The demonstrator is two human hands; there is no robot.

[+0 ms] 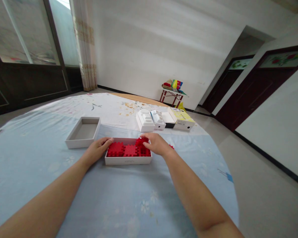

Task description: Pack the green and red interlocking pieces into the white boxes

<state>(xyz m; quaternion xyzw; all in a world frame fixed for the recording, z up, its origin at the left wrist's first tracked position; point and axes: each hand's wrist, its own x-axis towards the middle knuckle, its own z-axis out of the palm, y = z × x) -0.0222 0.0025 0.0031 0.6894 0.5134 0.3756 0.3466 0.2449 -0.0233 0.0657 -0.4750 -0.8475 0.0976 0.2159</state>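
Note:
A white open box holds several red toothed blocks and stands on the cloth-covered table. At the box's left end, my left hand has its thumb and fingers closed on the wall. My right hand is at the right end, its thumb and fingers around a red block that sits higher than the others. Part of another red piece shows on the cloth behind my right wrist.
An empty grey-white box lid lies to the left. Behind are white boxes with white items on top, an open box and a yellow-white box. A small side table with colourful packets stands by the wall.

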